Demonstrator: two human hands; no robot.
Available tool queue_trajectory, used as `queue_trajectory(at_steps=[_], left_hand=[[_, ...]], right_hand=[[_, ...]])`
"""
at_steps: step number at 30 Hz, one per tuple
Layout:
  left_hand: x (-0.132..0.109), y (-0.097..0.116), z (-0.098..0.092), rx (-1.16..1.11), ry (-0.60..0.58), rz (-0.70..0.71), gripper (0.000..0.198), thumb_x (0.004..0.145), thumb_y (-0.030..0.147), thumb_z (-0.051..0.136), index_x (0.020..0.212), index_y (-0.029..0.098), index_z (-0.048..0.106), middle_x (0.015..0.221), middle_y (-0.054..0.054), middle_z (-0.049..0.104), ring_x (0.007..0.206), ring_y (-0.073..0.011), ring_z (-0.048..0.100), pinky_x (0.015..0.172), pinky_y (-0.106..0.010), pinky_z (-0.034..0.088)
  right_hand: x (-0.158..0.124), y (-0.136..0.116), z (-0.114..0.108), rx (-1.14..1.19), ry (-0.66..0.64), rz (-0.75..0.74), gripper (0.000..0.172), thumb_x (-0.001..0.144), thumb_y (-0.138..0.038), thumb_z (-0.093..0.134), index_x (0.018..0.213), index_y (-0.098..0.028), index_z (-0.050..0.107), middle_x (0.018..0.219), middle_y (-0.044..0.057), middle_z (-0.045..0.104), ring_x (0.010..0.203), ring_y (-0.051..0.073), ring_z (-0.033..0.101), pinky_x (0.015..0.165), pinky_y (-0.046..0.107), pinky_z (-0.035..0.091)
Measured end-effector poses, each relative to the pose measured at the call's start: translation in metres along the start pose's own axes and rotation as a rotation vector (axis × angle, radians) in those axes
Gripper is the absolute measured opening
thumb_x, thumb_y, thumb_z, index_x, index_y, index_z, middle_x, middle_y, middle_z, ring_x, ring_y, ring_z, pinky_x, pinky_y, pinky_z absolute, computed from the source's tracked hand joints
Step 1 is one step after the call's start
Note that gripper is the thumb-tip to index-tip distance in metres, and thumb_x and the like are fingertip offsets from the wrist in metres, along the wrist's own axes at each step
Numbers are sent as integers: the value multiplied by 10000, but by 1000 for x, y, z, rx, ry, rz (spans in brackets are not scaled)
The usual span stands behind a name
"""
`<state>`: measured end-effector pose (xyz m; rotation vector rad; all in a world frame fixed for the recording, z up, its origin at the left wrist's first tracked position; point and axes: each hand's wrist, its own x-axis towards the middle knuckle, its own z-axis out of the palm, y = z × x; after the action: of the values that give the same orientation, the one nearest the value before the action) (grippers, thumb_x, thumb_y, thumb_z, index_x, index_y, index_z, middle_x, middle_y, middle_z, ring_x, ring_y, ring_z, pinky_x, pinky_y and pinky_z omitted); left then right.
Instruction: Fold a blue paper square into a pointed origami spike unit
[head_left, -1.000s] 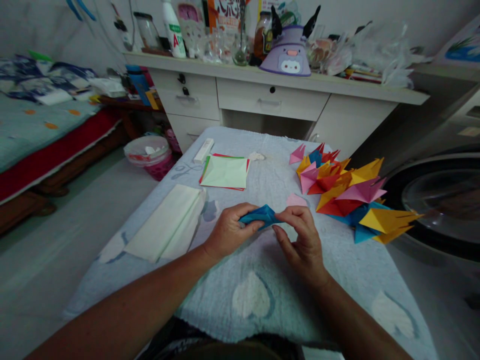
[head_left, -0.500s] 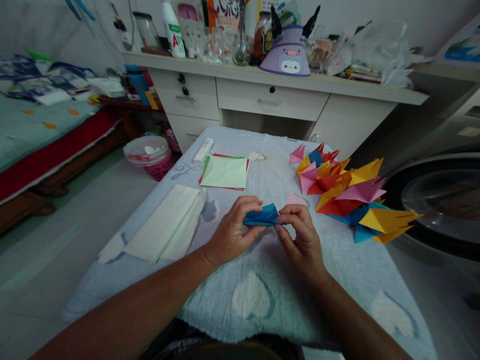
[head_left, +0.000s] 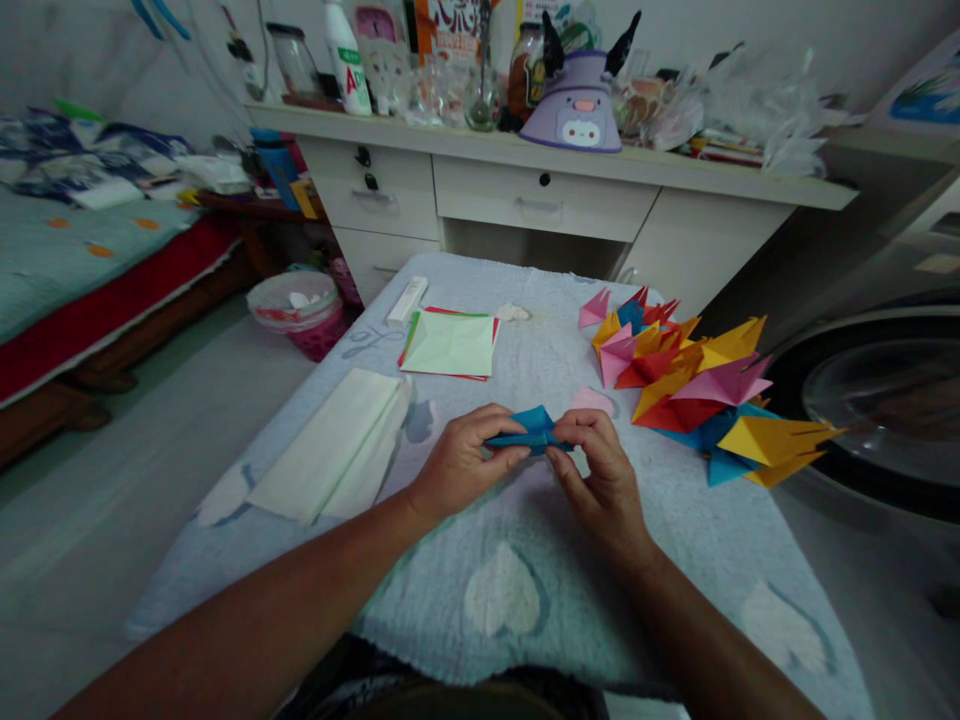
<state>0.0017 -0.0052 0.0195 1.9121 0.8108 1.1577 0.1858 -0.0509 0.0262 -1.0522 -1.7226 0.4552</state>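
Note:
A folded piece of blue origami paper (head_left: 534, 428) is held above the cloth-covered table (head_left: 555, 590), with a flap standing up at its middle. My left hand (head_left: 469, 455) pinches its left end between thumb and fingers. The right end is gripped by my right hand (head_left: 600, 470), thumb below and fingers on top. Just beyond my right hand lies a small pink piece (head_left: 593, 401). To the right sits a cluster of folded paper cranes (head_left: 675, 375) in orange, red, pink and blue.
A stack of square paper (head_left: 448, 343), pale green on top, lies toward the back left. Nearer me are a white folded sheet or packet (head_left: 330, 445) and a narrow white box (head_left: 408, 301). A white cabinet (head_left: 495, 185) stands behind; a pink bin (head_left: 307, 325) is on the floor.
The blue paper has turned in my fingers, showing its long folded front edge and an upright flap. My left fingers have shifted slightly lower and flatter along it.

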Motion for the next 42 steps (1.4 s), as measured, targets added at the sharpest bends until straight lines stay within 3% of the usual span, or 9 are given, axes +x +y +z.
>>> queue_trajectory(at_steps=[5,11,15,18,21,27,30,42], left_hand=[[0,-1,2,-135,46,-201,203,767,202,727,967,179,711,868,-18,639,794,-137,603,647,-214,462],[2,0,-1,-217,11,-279,101,756,245,736,771,148,718,762,-6,577,729,-128,547,646,-232,426],[2,-2,-4,-295,39,-369,182,763,315,744,787,140,695,696,0,591,652,-120,537,616,-238,419],[3,-3,-4,-364,84,-436,213,754,327,752,783,131,677,629,4,603,588,-110,535,579,-231,413],[4,-2,-3,-456,134,-465,212,737,314,762,749,129,658,607,6,612,553,-101,539,556,-223,420],[5,-4,1,-648,179,-491,213,736,309,772,793,136,661,636,3,636,542,-106,566,529,-228,458],[5,-6,2,-692,207,-519,234,732,312,778,840,135,671,676,-2,646,562,-110,576,517,-228,468],[8,-3,1,-800,199,-593,316,658,304,831,876,133,681,733,-19,684,585,-117,594,513,-227,478]], right_hand=[[1,0,1,3,0,12,208,902,-101,558,1040,-254,583,995,28,524,923,163,537,773,300,456],[0,2,3,0,-23,18,210,920,-121,534,1069,-259,587,986,30,540,910,165,546,762,302,470],[-3,4,4,-1,68,90,340,900,-155,576,1213,-267,508,1074,48,526,898,167,549,764,320,490],[-4,4,4,-19,128,116,274,890,-159,587,1139,-254,520,1019,34,521,831,153,550,741,316,486],[-4,4,4,-58,126,111,200,894,-142,571,1065,-245,550,943,20,542,820,154,550,724,305,474],[-6,5,5,-38,137,119,293,911,-137,545,1181,-251,542,990,36,589,887,164,590,762,313,497],[-5,3,5,-64,105,92,262,920,-129,522,1151,-244,570,992,43,604,886,164,596,750,306,503],[-3,-2,5,-51,32,41,339,934,-119,489,1227,-263,578,1070,65,607,936,176,599,768,327,521]])
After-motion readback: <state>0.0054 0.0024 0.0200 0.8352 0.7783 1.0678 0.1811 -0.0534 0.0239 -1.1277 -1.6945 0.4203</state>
